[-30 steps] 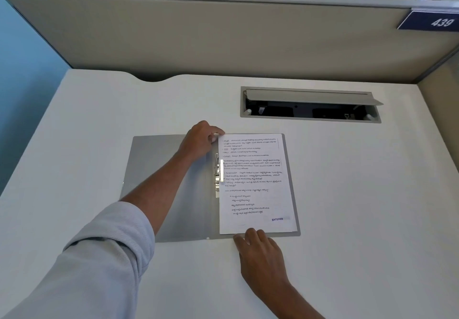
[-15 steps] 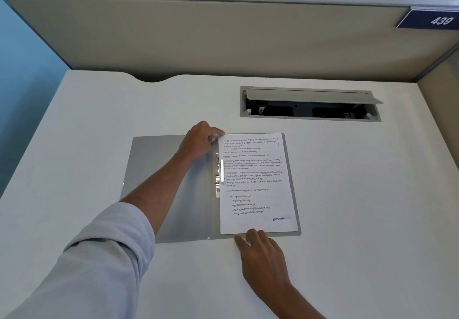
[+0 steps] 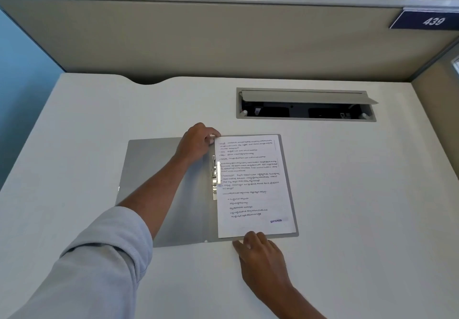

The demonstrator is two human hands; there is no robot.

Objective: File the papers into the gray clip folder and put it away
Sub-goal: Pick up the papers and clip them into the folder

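Up at the far end of the spine, the left hand [image 3: 196, 142] has its fingers curled over the top left corner of the papers [image 3: 253, 187]. It looks to pinch that corner between thumb and forefinger, though the knuckles hide the exact contact. The right hand [image 3: 260, 251] lies relaxed on the bench [image 3: 360, 194] with its fingers straight. Their tips touch the near edge of the sheets, and it holds nothing.

The gray clip folder [image 3: 159, 182] lies open and flat around the middle of the bench, a little toward the near edge. Its left cover is bare under the left forearm. The papers sit squared on the right cover, with a thin gray margin along their right and near sides. A metal clip [image 3: 215, 177] runs along the spine, just beside the left edge of the sheets; whether it is pressed down over them I cannot tell.

The sheets are probably light and limp and likely to slide on the smooth cover, so edges and corners are the places to steer them. The cover looks thin and likely flexes if lifted by one corner. For closing, the left cover's outer edge is the natural hold. For carrying, the spine side seems best, since the clip stiffens it.

Farther out, an open cable hatch [image 3: 305, 104] sits toward the far right of the bench
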